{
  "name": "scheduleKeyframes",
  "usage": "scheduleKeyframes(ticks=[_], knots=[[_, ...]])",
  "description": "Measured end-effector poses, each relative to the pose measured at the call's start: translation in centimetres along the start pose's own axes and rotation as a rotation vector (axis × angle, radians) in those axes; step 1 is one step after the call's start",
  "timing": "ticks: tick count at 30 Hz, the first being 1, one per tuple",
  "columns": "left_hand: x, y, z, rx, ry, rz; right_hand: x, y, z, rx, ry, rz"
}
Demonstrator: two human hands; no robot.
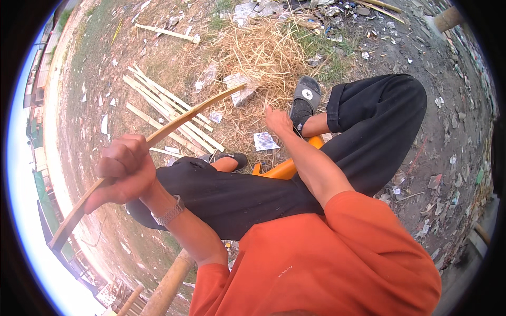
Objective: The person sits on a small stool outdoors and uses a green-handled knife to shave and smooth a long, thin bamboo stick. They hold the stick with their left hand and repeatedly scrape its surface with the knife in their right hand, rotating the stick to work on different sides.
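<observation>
My left hand (122,167) is wrapped round a long, slightly curved bamboo strip (203,107). The strip slants up to the right across the view, its far end above the straw and its other end reaching out at lower left. My right hand (278,122) is lower, between my knees, beside a dark sandal (307,95) on my right foot. Its fingers are curled closed, and whatever they hold, if anything, cannot be made out. Several pale split bamboo strips (167,108) lie loosely side by side on the ground beyond my left hand.
A heap of dry shavings (258,50) spreads ahead of my feet. Beneath me shows an orange seat (280,169). Litter and paper scraps (265,141) dot the ground. A thick bamboo pole (169,282) rises at lower left, and another pole (448,19) stands at upper right.
</observation>
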State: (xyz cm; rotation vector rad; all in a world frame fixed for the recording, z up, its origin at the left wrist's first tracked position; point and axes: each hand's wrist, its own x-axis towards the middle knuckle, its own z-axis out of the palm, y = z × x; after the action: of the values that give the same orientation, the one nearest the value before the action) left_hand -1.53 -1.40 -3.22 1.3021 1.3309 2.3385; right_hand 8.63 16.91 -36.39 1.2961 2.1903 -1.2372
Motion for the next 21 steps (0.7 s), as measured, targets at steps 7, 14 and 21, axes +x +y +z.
scheduleKeyframes(ticks=[7, 14, 21], knots=[[0.0, 0.1, -1.0, -0.026, 0.008, -0.012, -3.2, -5.9, -2.4, 0.226, -0.169, -0.434], [0.5, -0.1, 0.1, -0.057, -0.137, -0.014, -0.4, -5.1, -1.3, 0.010, -0.087, -0.180], [0.6, -0.2, -0.3, -0.004, -0.075, 0.004, 0.1, -6.2, 0.9, 0.107, -0.027, -0.187]])
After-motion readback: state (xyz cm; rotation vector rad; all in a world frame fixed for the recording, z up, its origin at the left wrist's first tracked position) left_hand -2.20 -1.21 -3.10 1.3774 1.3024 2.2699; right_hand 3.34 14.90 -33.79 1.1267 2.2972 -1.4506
